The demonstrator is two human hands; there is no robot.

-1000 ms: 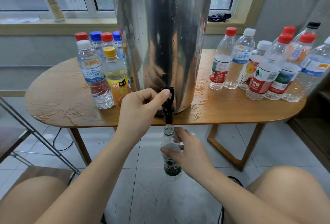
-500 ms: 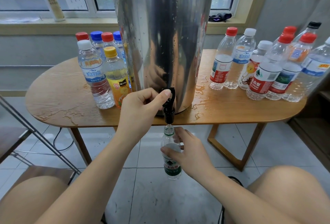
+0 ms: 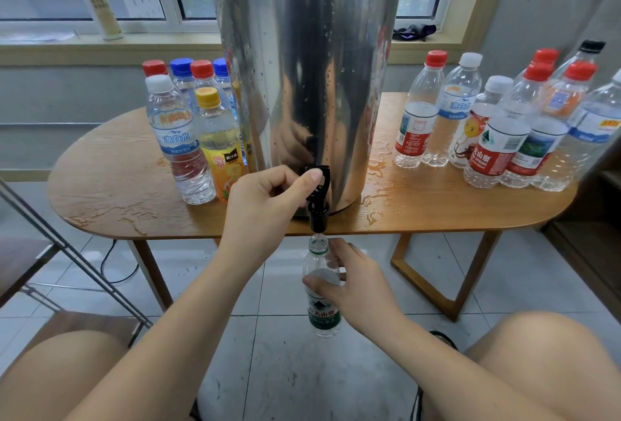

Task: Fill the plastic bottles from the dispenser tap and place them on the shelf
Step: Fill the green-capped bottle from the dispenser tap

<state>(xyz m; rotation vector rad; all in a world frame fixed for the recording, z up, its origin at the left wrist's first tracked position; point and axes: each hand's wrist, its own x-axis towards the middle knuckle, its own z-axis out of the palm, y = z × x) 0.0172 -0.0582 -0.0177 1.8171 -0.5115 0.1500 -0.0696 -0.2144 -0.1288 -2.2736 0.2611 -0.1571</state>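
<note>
A tall steel dispenser [image 3: 304, 84] stands on the wooden table [image 3: 111, 185], its black tap [image 3: 318, 200] hanging over the front edge. My left hand [image 3: 265, 205] grips the tap lever, thumb on top. Below the spout, an uncapped green-labelled plastic bottle [image 3: 321, 314] is held upright off the floor by my right hand [image 3: 356, 286], fingers wrapped round its shoulder. Its mouth sits just under the spout. Capped bottles [image 3: 183, 138] stand left of the dispenser, and more capped bottles [image 3: 494, 138] stand to the right.
Water puddles lie on the table around the dispenser. A metal-framed rack [image 3: 67, 252] with a wooden board sits at the lower left. A pump bottle [image 3: 99, 4] stands on the window sill. My knees flank the tiled floor below.
</note>
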